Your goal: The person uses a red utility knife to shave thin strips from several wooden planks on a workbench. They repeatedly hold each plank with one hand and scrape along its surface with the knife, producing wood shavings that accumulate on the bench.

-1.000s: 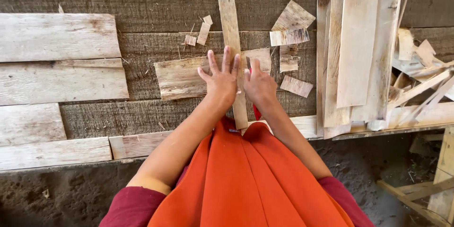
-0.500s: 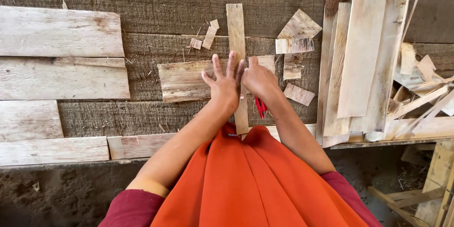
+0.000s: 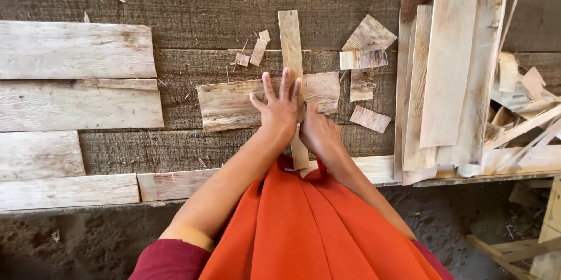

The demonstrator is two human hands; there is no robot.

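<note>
A narrow wooden strip (image 3: 290, 40) lies upright across a wide, flat piece of wood (image 3: 228, 105) on a floor of dark rough planks (image 3: 193, 0). My left hand (image 3: 280, 109) presses flat where the two cross, fingers spread. My right hand (image 3: 318, 134) sits just to its right and lower, fingers curled at the strip's edge. The strip's near end (image 3: 300, 157) runs under my wrists towards my orange cloth (image 3: 304, 221).
Small wood offcuts (image 3: 368, 37) lie right of the strip, and tiny chips (image 3: 257, 52) lie to its left. A pile of long split slats (image 3: 450, 70) fills the right side. Pale boards (image 3: 76, 52) lie at left. Bare earth (image 3: 87, 239) lies below the plank edge.
My right hand has drawn back a little towards me, below the left. My left hand stays spread on the crossing. The view has shifted slightly.
</note>
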